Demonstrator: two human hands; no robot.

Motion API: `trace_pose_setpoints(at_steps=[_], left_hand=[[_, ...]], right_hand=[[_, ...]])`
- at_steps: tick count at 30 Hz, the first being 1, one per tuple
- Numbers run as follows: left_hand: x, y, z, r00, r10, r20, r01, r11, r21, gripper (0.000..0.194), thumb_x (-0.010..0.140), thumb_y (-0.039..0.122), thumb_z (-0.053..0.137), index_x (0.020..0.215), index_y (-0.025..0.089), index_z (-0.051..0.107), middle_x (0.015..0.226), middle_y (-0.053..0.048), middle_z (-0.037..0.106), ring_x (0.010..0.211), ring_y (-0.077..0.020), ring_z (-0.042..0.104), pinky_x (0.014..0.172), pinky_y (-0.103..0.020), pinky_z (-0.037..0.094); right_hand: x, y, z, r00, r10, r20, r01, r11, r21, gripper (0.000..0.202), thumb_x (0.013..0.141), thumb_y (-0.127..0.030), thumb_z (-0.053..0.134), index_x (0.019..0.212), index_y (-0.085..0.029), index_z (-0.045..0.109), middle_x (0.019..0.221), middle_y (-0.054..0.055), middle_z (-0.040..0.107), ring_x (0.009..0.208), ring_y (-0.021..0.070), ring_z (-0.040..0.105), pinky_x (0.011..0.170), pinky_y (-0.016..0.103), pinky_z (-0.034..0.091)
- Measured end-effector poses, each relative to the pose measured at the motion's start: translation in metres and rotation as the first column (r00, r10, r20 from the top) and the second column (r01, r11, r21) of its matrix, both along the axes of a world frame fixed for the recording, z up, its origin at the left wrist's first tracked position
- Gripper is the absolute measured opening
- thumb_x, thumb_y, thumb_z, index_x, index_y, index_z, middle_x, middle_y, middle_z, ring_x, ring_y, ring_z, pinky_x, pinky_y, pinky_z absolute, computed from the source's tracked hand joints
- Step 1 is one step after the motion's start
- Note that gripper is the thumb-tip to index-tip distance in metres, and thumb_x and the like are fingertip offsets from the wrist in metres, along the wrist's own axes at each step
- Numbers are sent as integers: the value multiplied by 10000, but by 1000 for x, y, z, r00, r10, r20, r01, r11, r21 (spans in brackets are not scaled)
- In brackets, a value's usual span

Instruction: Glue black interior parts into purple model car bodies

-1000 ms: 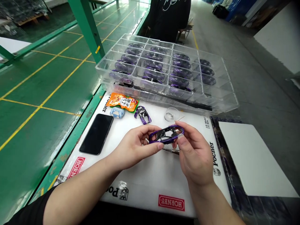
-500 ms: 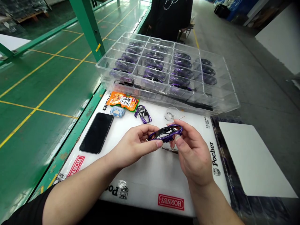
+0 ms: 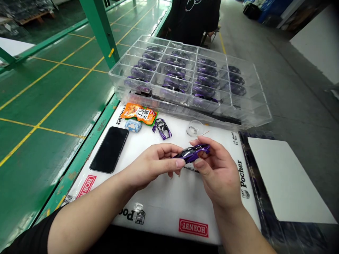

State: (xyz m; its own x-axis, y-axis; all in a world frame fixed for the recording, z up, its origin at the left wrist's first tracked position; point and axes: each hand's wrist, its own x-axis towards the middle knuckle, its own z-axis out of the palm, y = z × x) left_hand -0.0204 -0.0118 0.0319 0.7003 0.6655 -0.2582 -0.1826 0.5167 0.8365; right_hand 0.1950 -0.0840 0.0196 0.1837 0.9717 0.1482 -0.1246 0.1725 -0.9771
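A purple and black model car body (image 3: 191, 153) is held between both hands above the white table. My left hand (image 3: 156, 164) pinches its left end, thumb on the near side. At the other end, my right hand (image 3: 218, 169) grips it with thumb and fingers. Below the car, a thin dark metal tool (image 3: 191, 168) lies on the table, partly hidden. Beyond my left hand rests a second purple car body (image 3: 162, 129). A small clear round dish (image 3: 195, 128) stands behind my right hand, a thin stick beside it.
A stack of clear compartment trays (image 3: 209, 118) with several purple car bodies spans the table's back. At left lie a black phone (image 3: 109, 150), a blue patterned case (image 3: 132, 125) and an orange snack packet (image 3: 140, 113). A white board (image 3: 288, 176) lies right. A person (image 3: 194, 21) is beyond the trays.
Both hands have tilted the car body, so its purple side now shows more and its open underside or window area less. The fingers have shifted slightly; the table items are unmoved.
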Motion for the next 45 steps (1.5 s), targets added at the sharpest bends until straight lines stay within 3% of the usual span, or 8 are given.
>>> trace_pose_setpoints(at_steps=[7, 16, 25, 38, 45], left_hand=[[-2, -1, 0, 996, -36, 85, 37, 999, -11, 502, 898, 501, 1020, 1260, 173, 906, 923, -65, 798, 829, -184, 709, 741, -280, 557], [-3, -1, 2, 992, -75, 99, 79, 996, -42, 461, 905, 470, 1036, 1270, 213, 921, 950, -50, 811, 836, -153, 716, 760, -251, 560], [-2, -6, 3, 958, -233, 168, 258, 954, -151, 453, 954, 564, 981, 1166, 175, 891, 1053, -101, 846, 833, -166, 769, 799, -271, 616], [-3, -6, 3, 968, -220, 122, 236, 962, -137, 472, 908, 516, 1028, 1193, 174, 872, 1064, -108, 851, 855, -174, 772, 794, -269, 596], [-3, -6, 5, 979, -188, 76, 196, 973, -121, 508, 868, 473, 1053, 1223, 167, 857, 1029, -103, 829, 867, -195, 758, 801, -296, 589]], right_hand=[[-1, 1, 1, 1000, 2, -27, -1, 1000, 13, 432, 1021, -419, 990, 1431, -391, 857, 1353, 39, 851, 946, 156, 788, 901, 279, 728], [0, 0, -1, 999, -2, -52, 3, 1000, 22, 500, 991, -427, 1018, 1458, -397, 843, 1348, 48, 839, 1070, 185, 798, 895, 277, 705], [0, -1, -4, 997, -63, -50, 63, 998, 4, 417, 931, -527, 1051, 1238, -321, 859, 1007, 8, 740, 840, 156, 679, 742, 264, 595], [1, 1, 0, 992, 18, -127, -19, 1000, -7, 390, 917, -439, 1078, 1213, -312, 859, 1019, 4, 738, 886, 141, 695, 783, 216, 603], [1, -1, 1, 993, 37, -109, -38, 999, -7, 435, 919, -467, 1069, 1272, -339, 851, 1124, 27, 771, 950, 181, 731, 843, 274, 639]])
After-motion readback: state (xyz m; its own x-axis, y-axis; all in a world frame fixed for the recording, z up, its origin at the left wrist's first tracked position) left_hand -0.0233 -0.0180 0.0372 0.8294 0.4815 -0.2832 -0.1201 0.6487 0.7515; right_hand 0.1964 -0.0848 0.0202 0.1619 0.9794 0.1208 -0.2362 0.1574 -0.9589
